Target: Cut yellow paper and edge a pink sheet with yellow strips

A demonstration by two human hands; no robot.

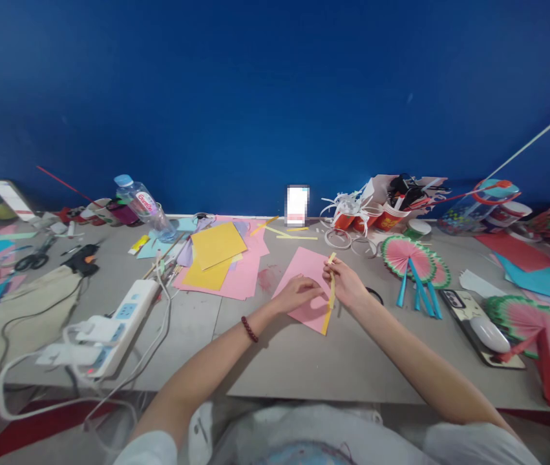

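A pink paper sheet (pixel 304 268) lies on the grey table (pixel 304 361) in front of me. My left hand (pixel 296 294) rests on it, fingers curled down against the sheet. My right hand (pixel 345 281) pinches a narrow yellow paper strip (pixel 329 311) that hangs down over the pink sheet's right edge. A dark bead bracelet (pixel 249 329) circles my left wrist.
A pile of yellow and pink sheets (pixel 221 258) lies to the left, with a white power strip (pixel 119 323) and cables, a glue gun (pixel 81 258), scissors (pixel 35 258) and a water bottle (pixel 143 206). Folded paper fans (pixel 415 258) and red cups (pixel 376 219) stand on the right.
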